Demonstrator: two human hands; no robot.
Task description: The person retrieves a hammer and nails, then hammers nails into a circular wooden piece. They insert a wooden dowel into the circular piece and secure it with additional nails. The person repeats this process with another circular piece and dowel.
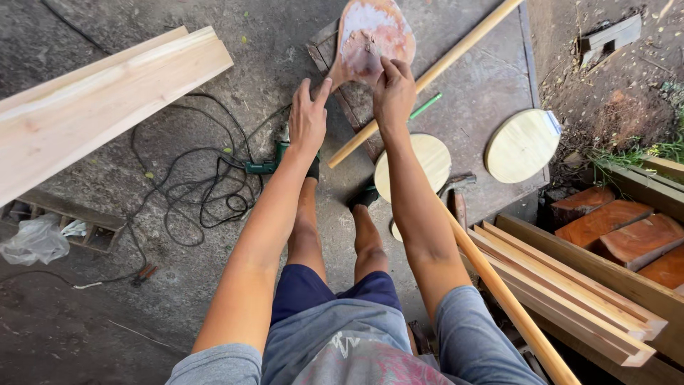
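Observation:
I hold a reddish wooden paddle-shaped board (370,36) out in front of me above the floor. My left hand (308,117) touches its handle end at the lower left with fingers together and the thumb against the wood. My right hand (393,93) grips the board's lower edge, fingers pressed on a pale sanded patch. Below the hands a long round wooden pole (427,75) crosses diagonally.
A wide pale plank (92,100) lies at the left. A green power tool (274,160) with a tangled black cable (199,192) sits on the concrete. Two round wooden discs (420,160) (521,145), a hammer (456,192), stacked slats (570,292) and reddish wood blocks (620,232) are at the right.

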